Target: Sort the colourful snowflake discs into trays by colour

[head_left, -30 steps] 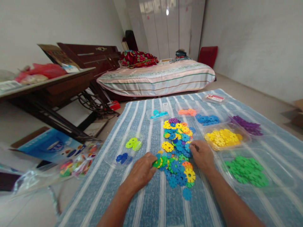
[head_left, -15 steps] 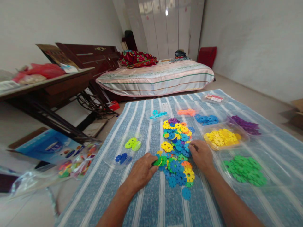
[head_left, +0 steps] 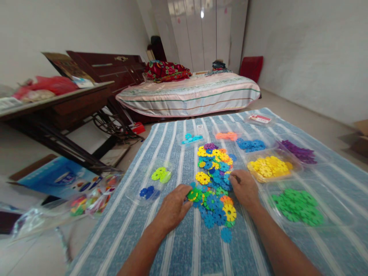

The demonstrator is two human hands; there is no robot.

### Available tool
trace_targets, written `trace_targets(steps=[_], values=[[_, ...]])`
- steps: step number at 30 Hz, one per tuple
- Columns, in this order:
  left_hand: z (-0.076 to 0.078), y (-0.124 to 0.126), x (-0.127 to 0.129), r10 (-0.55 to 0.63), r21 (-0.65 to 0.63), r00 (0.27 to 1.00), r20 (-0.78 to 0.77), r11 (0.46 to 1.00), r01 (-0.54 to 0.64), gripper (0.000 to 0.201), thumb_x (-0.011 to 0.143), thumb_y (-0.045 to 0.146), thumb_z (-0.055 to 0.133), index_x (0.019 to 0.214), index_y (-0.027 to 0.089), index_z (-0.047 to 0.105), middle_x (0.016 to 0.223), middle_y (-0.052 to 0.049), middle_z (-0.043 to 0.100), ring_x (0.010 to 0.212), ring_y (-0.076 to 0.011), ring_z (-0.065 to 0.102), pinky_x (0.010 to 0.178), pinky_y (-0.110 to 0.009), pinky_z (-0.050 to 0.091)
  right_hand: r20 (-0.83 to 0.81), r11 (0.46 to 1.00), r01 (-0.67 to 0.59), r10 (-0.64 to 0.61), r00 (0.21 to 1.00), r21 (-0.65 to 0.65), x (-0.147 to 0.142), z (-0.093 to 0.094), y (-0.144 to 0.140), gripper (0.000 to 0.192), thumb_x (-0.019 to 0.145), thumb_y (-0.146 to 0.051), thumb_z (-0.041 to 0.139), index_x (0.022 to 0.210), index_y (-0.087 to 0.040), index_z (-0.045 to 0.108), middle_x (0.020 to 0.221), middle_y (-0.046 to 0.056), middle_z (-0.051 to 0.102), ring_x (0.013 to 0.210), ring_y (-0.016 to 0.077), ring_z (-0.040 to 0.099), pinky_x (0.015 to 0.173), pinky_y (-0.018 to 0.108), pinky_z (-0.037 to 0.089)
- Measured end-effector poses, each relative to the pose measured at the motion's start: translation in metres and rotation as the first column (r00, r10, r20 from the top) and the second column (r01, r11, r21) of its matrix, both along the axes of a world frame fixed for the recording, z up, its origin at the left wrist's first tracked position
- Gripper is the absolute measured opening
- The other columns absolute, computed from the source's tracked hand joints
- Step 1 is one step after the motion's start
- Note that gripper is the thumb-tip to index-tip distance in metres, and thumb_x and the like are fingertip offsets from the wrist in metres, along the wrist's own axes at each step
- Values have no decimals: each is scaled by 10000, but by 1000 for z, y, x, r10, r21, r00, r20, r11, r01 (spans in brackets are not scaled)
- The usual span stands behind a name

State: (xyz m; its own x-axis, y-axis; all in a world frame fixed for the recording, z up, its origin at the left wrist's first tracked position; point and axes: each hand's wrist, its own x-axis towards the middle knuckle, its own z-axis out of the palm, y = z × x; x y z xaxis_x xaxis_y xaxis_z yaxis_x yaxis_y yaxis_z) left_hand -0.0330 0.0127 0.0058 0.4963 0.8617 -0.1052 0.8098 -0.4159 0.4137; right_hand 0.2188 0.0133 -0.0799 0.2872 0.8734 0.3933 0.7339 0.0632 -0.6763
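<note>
Centre blocked low by disc pile [head_left: 212,203]. On left, lane of bare cloth on table [head_left: 184,163] offered between pile and clear tray [head_left: 145,177]; near end filled by left grip [head_left: 172,205]. On right, gap between pile and yellow-disc container [head_left: 277,178] occupied by right grip [head_left: 245,188]; outward path obstructed by green-disc container [head_left: 333,209]. Far end hemmed by cyan-disc container [head_left: 179,138], orange-disc container [head_left: 240,132] and blue-disc container [head_left: 270,143]. Between forearms [head_left: 277,232], near cloth interrupted by single blue disc [head_left: 226,234].

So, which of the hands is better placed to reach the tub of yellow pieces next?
Probably the right hand: it is at the right of the pile, near that tub; the left hand is across the pile.
</note>
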Motion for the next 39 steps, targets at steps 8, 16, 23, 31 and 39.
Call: trace_targets(steps=[8, 16, 23, 31, 39], values=[[3, 2, 4, -50, 15, 999, -7, 999, 50, 177, 793, 184, 461, 909, 176, 593, 952, -68, 620, 926, -195, 550, 831, -302, 417, 9, 1000, -3, 3, 1000, 6, 0, -1, 0, 199, 778, -303, 459, 739, -201, 626, 769, 31, 626, 780, 178, 528, 737, 295, 371], [3, 1, -1, -53, 33, 998, 27, 998, 52, 228, 844, 244, 412, 877, 167, 623, 881, -68, 642, 857, -185, 585, 762, -272, 434, 10, 1000, -11, 11, 1000, -3, 0, 2, 0, 192, 780, -300, 462, 723, -199, 615, 752, 29, 617, 769, 175, 520, 726, 291, 368], [6, 3, -3, -41, -25, 994, 99, 999, 44, 229, 830, 273, 442, 802, 169, 644, 798, -40, 644, 796, -164, 588, 722, -248, 435, 9, 1000, 9, -9, 1000, 11, 1, -1, 1, 193, 774, -300, 467, 739, -204, 631, 772, 33, 624, 772, 175, 522, 717, 289, 371], [14, 4, -2, 180, -59, 963, 202, 983, -172, 245, 799, 299, 456, 805, 165, 662, 733, -23, 654, 713, -158, 587, 665, -257, 436, 15, 1000, 10, -10, 1000, 4, 0, 0, 1, 197, 776, -294, 461, 735, -202, 629, 754, 31, 617, 765, 176, 523, 723, 291, 366], [12, 10, 6, 422, -282, 828, 369, 900, -333, 251, 722, 334, 534, 827, 135, 644, 549, 21, 586, 538, -130, 555, 556, -240, 424, 1, 1000, 16, -16, 1000, -3, -1, 3, 1, 201, 779, -301, 462, 724, -196, 624, 753, 33, 613, 762, 174, 516, 724, 291, 363]])
